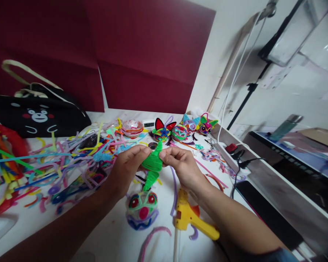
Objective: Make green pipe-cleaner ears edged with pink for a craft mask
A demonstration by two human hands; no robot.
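Observation:
Between my two hands is a bright green fuzzy pipe-cleaner shape (153,162) with pointed ends, held above the white table. My left hand (129,165) pinches its left side between thumb and fingers. On its right edge, my right hand (180,165) grips with thumb and forefinger. Just below lies a round mask-like face (142,211) with red eyes, a pink nose and a blue wavy mouth. A yellow hot glue gun (187,215) rests under my right forearm, a pale glue stick at its rear. A pink pipe cleaner (153,236) lies near the front.
Loose coloured pipe cleaners (79,163) are heaped on the left. Several finished colourful faces (164,134) stand at the back. A black bag (41,112) is behind the heap. On the right are a power strip (232,160) with cables and a black phone (268,214).

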